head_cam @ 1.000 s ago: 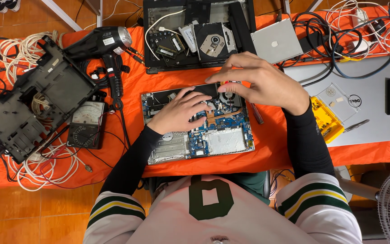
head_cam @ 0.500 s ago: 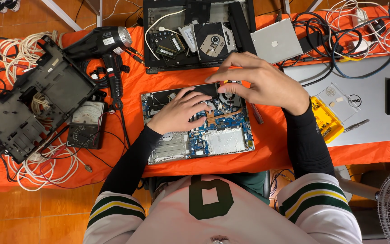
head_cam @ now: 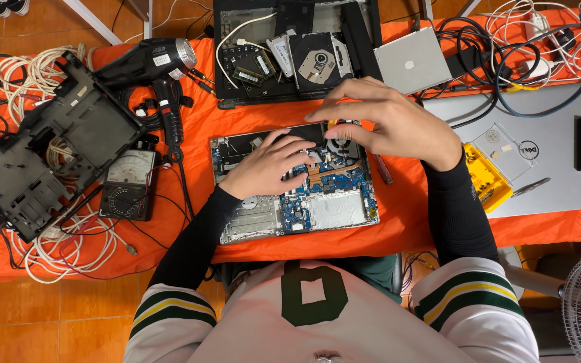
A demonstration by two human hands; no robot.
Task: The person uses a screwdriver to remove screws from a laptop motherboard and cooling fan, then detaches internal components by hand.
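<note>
opened laptop base (head_cam: 331,208) | blue motherboard, copper heatpipe exposed | flat on orange cloth

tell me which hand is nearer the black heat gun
Left. The left hand rests on the opened laptop, a short way right of the heat gun; the right hand is farther right, over the laptop's fan corner.

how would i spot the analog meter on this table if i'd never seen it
Start at the orange cloth and go to its left half, where a black heat gun lies. Just below its handle sits the analog meter. It is the only thing there with a pale needle-dial face above a round black selector knob.
</note>
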